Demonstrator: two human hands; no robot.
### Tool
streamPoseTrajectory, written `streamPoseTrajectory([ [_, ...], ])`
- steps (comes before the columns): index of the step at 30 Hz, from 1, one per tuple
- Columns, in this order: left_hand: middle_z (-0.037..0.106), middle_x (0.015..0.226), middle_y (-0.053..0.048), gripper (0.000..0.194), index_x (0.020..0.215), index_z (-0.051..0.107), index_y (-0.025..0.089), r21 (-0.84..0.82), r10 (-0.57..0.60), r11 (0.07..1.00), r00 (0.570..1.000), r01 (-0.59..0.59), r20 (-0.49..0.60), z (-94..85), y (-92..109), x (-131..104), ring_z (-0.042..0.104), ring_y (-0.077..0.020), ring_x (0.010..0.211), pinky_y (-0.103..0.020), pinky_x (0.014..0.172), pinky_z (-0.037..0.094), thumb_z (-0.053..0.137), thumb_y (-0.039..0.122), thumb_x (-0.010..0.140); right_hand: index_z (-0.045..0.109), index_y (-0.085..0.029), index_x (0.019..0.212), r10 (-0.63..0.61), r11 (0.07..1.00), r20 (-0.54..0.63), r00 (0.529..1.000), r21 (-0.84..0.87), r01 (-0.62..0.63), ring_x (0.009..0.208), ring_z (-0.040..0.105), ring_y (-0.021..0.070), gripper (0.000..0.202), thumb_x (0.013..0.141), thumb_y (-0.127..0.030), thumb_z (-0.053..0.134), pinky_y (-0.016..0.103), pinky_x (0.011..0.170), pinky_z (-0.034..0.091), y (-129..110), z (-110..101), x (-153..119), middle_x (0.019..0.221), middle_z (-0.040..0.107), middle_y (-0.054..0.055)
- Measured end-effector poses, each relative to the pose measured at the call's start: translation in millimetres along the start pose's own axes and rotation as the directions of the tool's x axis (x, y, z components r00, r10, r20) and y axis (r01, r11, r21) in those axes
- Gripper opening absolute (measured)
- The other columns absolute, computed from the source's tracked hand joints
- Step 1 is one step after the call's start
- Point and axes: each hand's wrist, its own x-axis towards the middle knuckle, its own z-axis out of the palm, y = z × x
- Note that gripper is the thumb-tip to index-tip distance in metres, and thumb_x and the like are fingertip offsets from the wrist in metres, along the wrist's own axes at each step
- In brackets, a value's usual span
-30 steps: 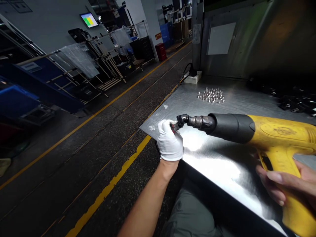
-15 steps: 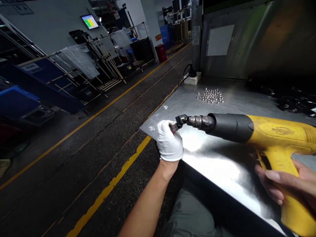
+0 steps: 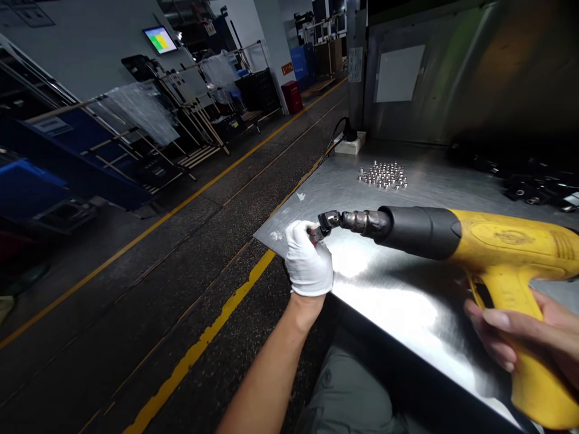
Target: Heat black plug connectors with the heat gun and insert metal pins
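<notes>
My left hand (image 3: 309, 259), in a white glove, is closed on a small black part (image 3: 329, 219) above the near left corner of the metal table. A bit of red shows by the fingers; what it belongs to is hidden. Bare and wrapped round its handle, my right hand (image 3: 511, 331) holds a yellow heat gun (image 3: 502, 232) with a black collar. The gun's scorched metal nozzle (image 3: 364, 222) points left, its tip right beside the black part. Whether they touch I cannot tell.
Many small silver metal inserts (image 3: 384, 175) stand grouped on the metal table (image 3: 312, 208). Dark parts (image 3: 529, 187) lie in a heap at the right. A white power strip (image 3: 350, 143) with a black plug sits at the back corner. Left of the table runs a yellow-lined aisle (image 3: 203, 259).
The whole view has shifted slightly, so hands, gun and table appear a little further left. The black part's angle differs slightly. Both holds are unchanged.
</notes>
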Motion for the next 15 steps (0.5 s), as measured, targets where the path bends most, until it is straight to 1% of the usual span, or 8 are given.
streamPoseTrajectory([
  [5,0.059,0.101,-0.008,0.035,0.103,0.055,0.019,-0.047,0.019,0.999,1.000,-0.018,0.020,0.7,-2,0,0.059,-0.0209,0.097,-0.032,0.088,0.048,0.048,-0.002,0.077,0.074,-0.029,0.082,-0.030,0.999,0.013,0.999,0.033,0.030,0.047,0.049,0.0182,0.024,0.070,-0.049,0.080,0.037,0.044,0.040,-7,5,1,0.055,0.053,0.009],
  [7,0.059,0.101,-0.008,0.031,0.102,0.056,0.019,-0.079,0.019,0.997,1.000,-0.017,0.021,0.9,-4,1,0.059,-0.0207,0.098,-0.033,0.089,0.048,0.049,-0.001,0.078,0.076,-0.027,0.081,-0.037,0.997,0.028,0.999,0.069,0.035,0.048,0.051,0.0186,0.028,0.069,-0.052,0.081,0.036,0.046,0.043,-13,11,-1,0.056,0.055,0.010],
  [8,0.060,0.100,-0.008,0.028,0.101,0.056,0.019,-0.101,0.011,0.995,1.000,-0.010,0.017,1.1,-5,2,0.059,-0.0207,0.098,-0.033,0.089,0.048,0.050,0.001,0.080,0.076,-0.026,0.080,-0.038,0.995,0.016,0.999,0.093,0.036,0.049,0.051,0.0186,0.030,0.067,-0.053,0.082,0.035,0.046,0.044,-16,14,-2,0.057,0.055,0.010],
  [10,0.062,0.098,-0.008,0.017,0.097,0.060,0.019,-0.159,-0.057,0.986,0.998,0.058,0.010,1.5,-8,3,0.060,-0.0210,0.097,-0.034,0.090,0.048,0.053,0.009,0.085,0.076,-0.024,0.077,-0.045,0.989,-0.032,0.998,0.140,0.049,0.050,0.050,0.0179,0.033,0.064,-0.053,0.085,0.033,0.046,0.046,-22,22,-4,0.057,0.055,0.008],
  [12,0.066,0.094,-0.007,0.010,0.096,0.064,0.019,-0.226,-0.170,0.959,0.985,0.170,0.019,2.3,-13,6,0.062,-0.0204,0.091,-0.033,0.087,0.049,0.057,0.021,0.089,0.075,-0.022,0.075,-0.056,0.982,-0.085,0.995,0.174,0.070,0.051,0.049,0.0159,0.035,0.063,-0.053,0.087,0.030,0.045,0.046,-25,30,-5,0.060,0.055,0.006],
  [13,0.068,0.091,-0.007,0.013,0.096,0.066,0.019,-0.255,-0.232,0.939,0.972,0.232,0.028,2.6,-16,8,0.063,-0.0198,0.087,-0.032,0.084,0.050,0.058,0.028,0.091,0.073,-0.021,0.075,-0.068,0.981,-0.091,0.994,0.175,0.083,0.051,0.049,0.0151,0.036,0.065,-0.053,0.086,0.029,0.045,0.046,-27,35,-5,0.061,0.056,0.005],
  [15,0.070,0.084,-0.006,0.023,0.093,0.069,0.019,-0.298,-0.335,0.895,0.941,0.333,0.045,2.1,-23,14,0.064,-0.0189,0.078,-0.030,0.078,0.050,0.059,0.039,0.093,0.069,-0.020,0.077,-0.108,0.985,-0.057,0.993,0.131,0.115,0.052,0.051,0.0135,0.036,0.073,-0.053,0.082,0.027,0.047,0.047,-30,47,-2,0.063,0.058,0.002],
])
